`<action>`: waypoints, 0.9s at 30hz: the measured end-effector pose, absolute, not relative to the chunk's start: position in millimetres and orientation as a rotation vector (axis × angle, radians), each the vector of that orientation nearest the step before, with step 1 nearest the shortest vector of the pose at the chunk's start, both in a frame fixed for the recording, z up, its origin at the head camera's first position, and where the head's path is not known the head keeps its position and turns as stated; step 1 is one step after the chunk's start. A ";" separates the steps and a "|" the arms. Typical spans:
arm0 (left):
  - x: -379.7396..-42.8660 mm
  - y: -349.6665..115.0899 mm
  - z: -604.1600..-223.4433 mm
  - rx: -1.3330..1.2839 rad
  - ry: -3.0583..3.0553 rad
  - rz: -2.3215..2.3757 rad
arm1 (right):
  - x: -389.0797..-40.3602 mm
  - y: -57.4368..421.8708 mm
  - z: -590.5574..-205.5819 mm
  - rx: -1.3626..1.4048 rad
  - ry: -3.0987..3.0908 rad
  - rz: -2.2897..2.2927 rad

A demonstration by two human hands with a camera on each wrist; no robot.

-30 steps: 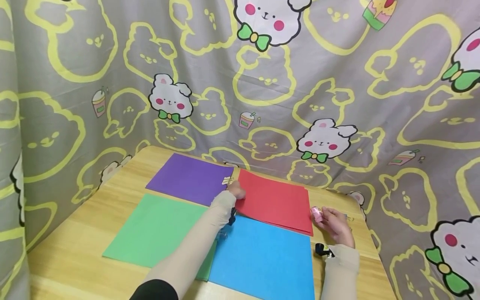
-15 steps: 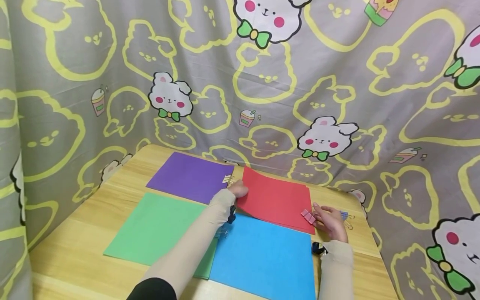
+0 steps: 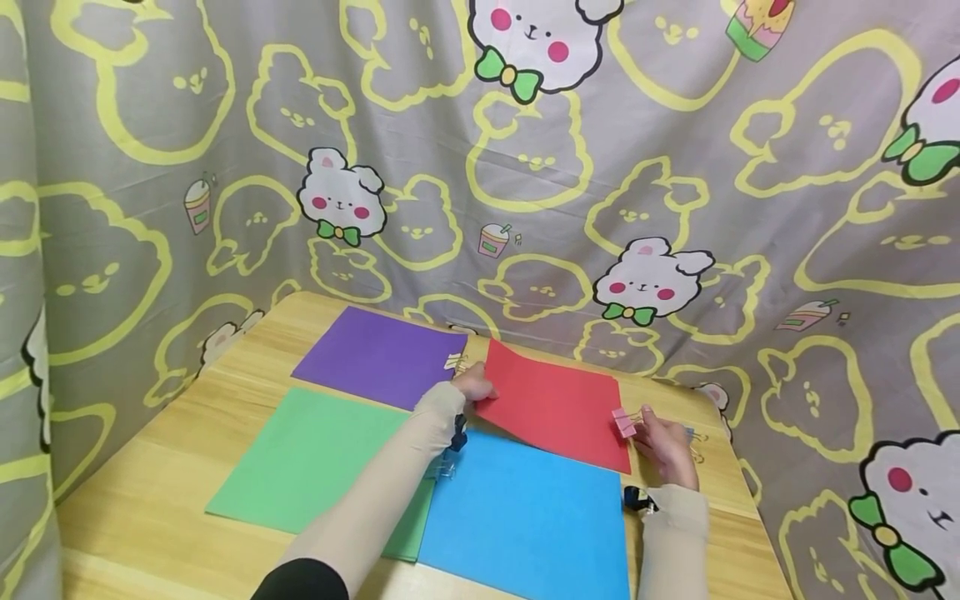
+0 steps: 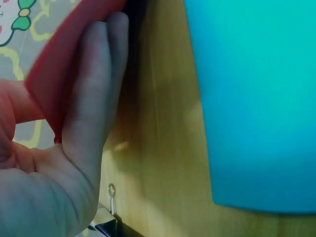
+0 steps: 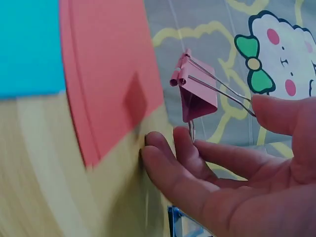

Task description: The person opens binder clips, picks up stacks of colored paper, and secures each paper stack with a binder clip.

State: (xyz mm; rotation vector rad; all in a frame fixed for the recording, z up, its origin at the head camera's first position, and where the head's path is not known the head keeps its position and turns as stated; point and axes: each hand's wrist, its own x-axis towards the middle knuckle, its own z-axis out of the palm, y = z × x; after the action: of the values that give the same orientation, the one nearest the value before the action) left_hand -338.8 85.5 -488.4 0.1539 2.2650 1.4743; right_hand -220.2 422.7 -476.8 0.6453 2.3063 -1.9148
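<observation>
My left hand [image 3: 474,383] pinches the left end of the red paper [image 3: 558,404]; in the left wrist view the thumb and fingers lie on opposite sides of the paper [image 4: 57,74], which is raised there. At the paper's right edge, my right hand [image 3: 667,446] holds a pink binder clip [image 3: 623,422]. Seen from the right wrist, the thumb is on one wire handle of the clip [image 5: 200,89] and a finger meets the other. The clip's body faces the red paper, and a gap shows between them.
Blue paper [image 3: 525,517] lies in front of the red, green paper [image 3: 315,458] front left, purple paper [image 3: 382,354] back left. A pale binder clip [image 3: 453,361] sits at the purple paper's edge. A blue clip [image 5: 173,222] lies beneath my right hand. A patterned curtain [image 3: 420,208] surrounds the table.
My right hand has moved slightly left with the pink clip, which has turned. The red paper's offset layers at the right edge now look more even. My left hand stays at the paper's left end.
</observation>
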 end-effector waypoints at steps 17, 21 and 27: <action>-326.9 73.7 -488.9 0.154 1.862 1.868 | -215.6 434.2 -470.9 0.543 1.667 -2.446; -327.8 70.8 -493.6 0.170 1.813 1.936 | -213.2 436.5 -467.7 0.491 1.590 -2.483; -326.4 61.7 -494.1 0.168 1.793 1.995 | -211.3 442.4 -463.2 0.396 1.437 -2.590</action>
State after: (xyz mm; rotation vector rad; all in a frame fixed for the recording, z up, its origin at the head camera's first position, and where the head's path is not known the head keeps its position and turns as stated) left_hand -326.4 61.7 -494.1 0.1683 1.7930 1.9950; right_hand -211.3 442.4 -463.2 0.3958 1.4375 -2.5896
